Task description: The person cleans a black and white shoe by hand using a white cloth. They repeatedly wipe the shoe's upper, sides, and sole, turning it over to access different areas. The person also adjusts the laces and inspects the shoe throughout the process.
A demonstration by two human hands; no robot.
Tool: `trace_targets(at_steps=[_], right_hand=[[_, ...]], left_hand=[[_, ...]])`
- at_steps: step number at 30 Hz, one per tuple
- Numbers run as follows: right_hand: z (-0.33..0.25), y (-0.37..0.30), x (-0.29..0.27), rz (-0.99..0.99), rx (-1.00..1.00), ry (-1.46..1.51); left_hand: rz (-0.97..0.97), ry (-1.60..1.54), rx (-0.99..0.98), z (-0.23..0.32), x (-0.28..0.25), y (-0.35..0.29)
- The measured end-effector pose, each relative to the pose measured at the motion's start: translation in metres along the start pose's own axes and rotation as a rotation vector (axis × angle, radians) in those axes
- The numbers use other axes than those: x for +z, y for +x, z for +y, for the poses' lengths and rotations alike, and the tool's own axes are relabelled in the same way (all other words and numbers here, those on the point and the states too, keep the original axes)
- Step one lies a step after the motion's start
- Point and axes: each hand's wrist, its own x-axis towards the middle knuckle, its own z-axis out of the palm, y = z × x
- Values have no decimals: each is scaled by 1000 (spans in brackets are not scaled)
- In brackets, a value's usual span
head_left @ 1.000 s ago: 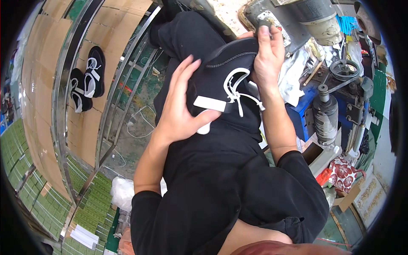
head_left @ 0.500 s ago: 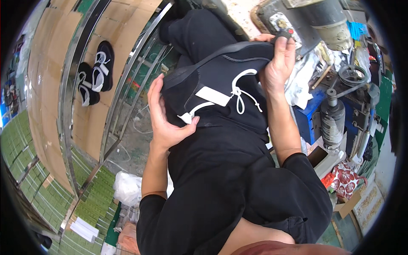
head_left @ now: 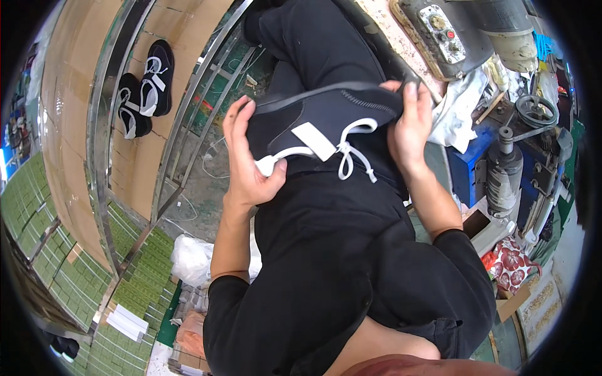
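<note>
Between my two hands, above my lap, a black shoe lies on its side with its sole edge turned away from me. My left hand grips the left end, fingers along the far edge and thumb by a white lace end. The right end is held in my right hand, thumb on top and some fingers hidden behind. A white lace is tied in a bow on the near side. Next to the bow is a blank-looking white tag.
A metal-framed rack with cardboard shelves stands at left, bearing a pair of black shoes with white laces. To the right are a machine with a control panel, a blue box and a grimy cylinder. A white plastic bag lies lower left.
The shoe's right end has come down toward me with my right hand, and the shoe is tilted a little differently. Both hands keep hold. The whole view has turned slightly.
</note>
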Motion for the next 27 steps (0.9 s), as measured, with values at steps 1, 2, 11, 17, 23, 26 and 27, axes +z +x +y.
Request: trace_targets(at_steps=[1,2,11,17,23,26,27], right_hand=[[6,-15,-2,15,11,-53],[6,-27,-3,-29,30,20],[-21,-35,-34,-237,-302,-627],[-26,-33,-7,-450,-626,-833],[-33,-38,-47,-570,-551,-961],[-44,-38,-41,-542,-584,-908],[-48,-36,-27,-521,-630,-892]], left_hand=[[15,-12,-18,-2,0,-2],[8,45,-52,-2,-4,-1],[-114,30,-236,-11,-24,-15],[-157,86,-179,-5,-23,-7],[-157,86,-209,-6,-22,-19],[-137,84,-196,-5,-21,-17],[-141,83,-191,-5,-20,-17]])
